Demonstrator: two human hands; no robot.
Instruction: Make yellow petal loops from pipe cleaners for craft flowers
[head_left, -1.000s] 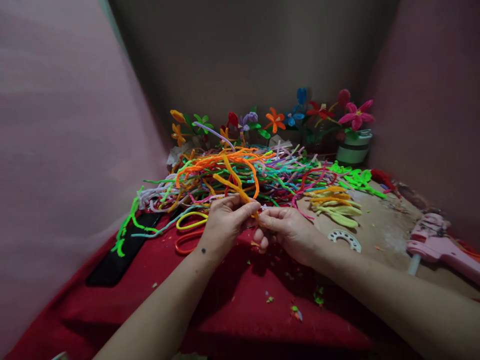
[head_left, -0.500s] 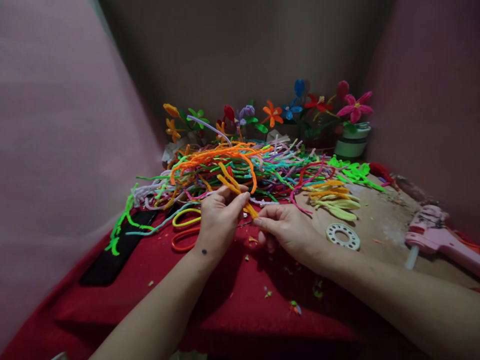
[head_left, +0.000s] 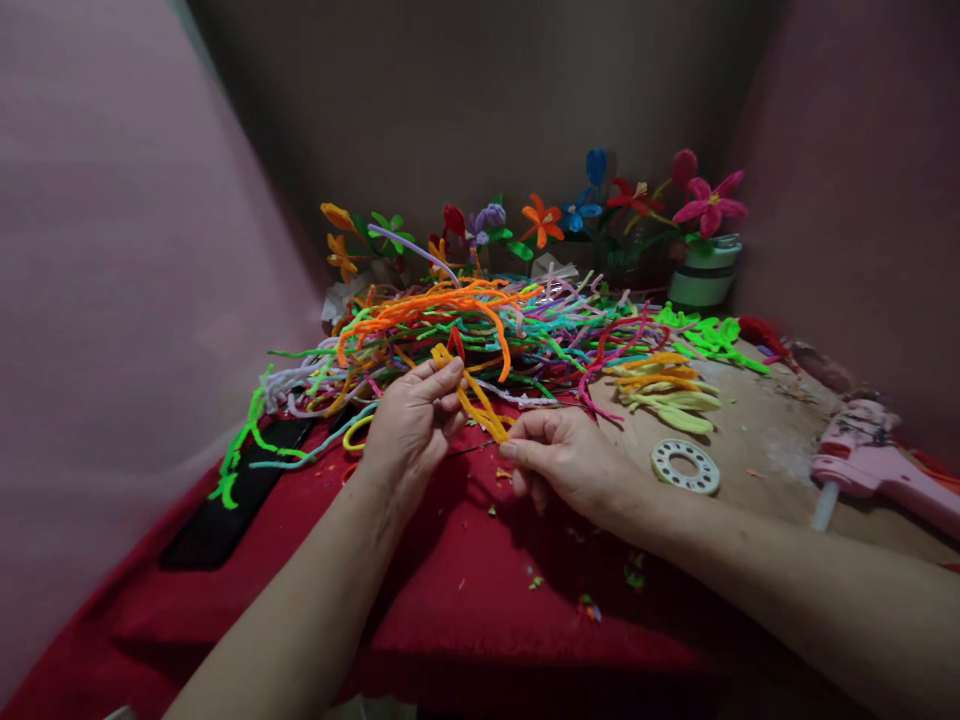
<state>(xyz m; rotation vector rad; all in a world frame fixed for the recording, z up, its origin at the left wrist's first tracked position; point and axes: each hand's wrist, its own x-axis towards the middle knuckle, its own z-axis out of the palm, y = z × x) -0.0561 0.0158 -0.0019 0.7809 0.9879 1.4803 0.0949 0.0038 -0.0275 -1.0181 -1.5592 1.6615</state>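
A yellow-orange pipe cleaner [head_left: 482, 408], bent into narrow loops, stretches between my two hands above the red cloth [head_left: 480, 590]. My left hand [head_left: 412, 415] pinches its upper left part between thumb and fingers. At its lower right end, my right hand [head_left: 559, 455] grips it with thumb and forefinger. Just behind the hands lies a big tangled heap of coloured pipe cleaners [head_left: 450, 320], orange ones on top. A yellow loop [head_left: 358, 432] is partly hidden behind my left hand.
To the right lie yellow and pale petal shapes [head_left: 664, 390], a white ring with holes [head_left: 685, 467] and a pink glue gun [head_left: 862, 460]. A black phone-like slab [head_left: 225, 510] rests at left. Pipe-cleaner flowers [head_left: 544, 220] stand along the back, beside a pale green pot [head_left: 703, 275].
My left hand has moved left and slightly up along the pipe cleaner, so more of its loops show between the hands. My right hand stays almost in place, still pinching the end.
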